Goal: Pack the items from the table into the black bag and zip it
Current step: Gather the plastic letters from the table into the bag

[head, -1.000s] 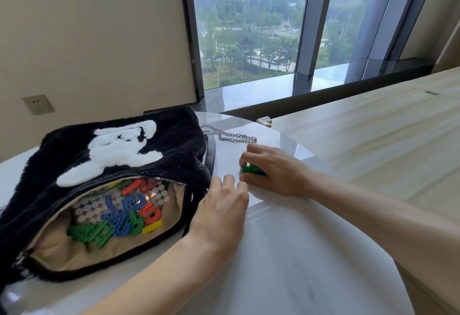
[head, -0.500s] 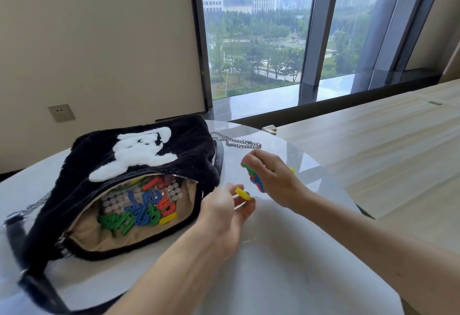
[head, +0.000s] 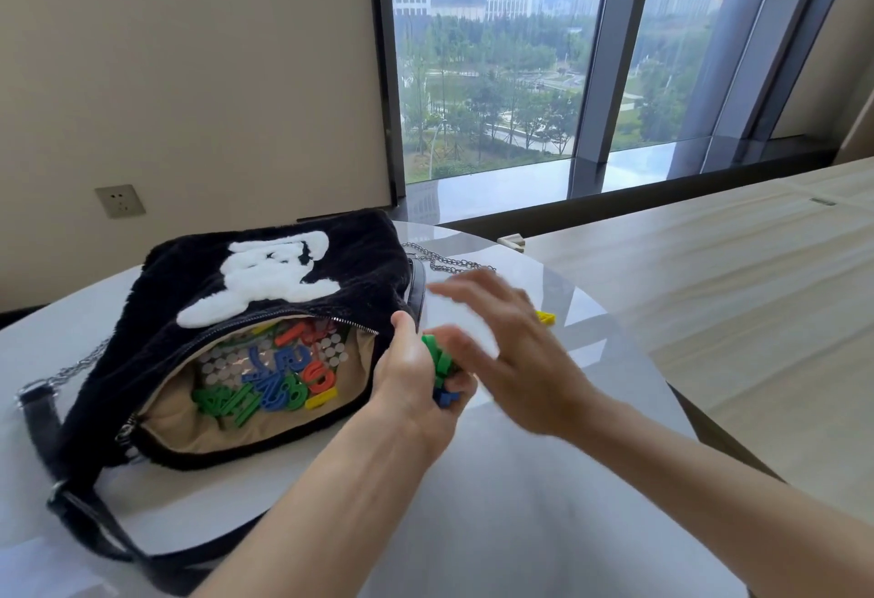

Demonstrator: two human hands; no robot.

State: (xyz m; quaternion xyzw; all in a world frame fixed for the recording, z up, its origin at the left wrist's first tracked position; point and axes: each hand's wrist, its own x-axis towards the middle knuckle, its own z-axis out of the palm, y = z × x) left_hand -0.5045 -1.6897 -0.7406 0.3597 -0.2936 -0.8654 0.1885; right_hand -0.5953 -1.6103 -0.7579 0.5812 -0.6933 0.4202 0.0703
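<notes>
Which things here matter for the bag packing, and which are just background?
Job:
black bag, unzipped
toy letters and numbers in the bag
green and blue pieces in left hand
yellow piece on table
right hand, blurred

Background:
wall socket
window

Left hand (head: 410,389) is curling closed around some small pieces, thumb sticking up. Right hand (head: 515,351) is hovering right beside it, fingers spread and motion-blurred.

Black fuzzy bag (head: 198,276) with white patch (head: 265,280), beige lining (head: 189,422)
</notes>
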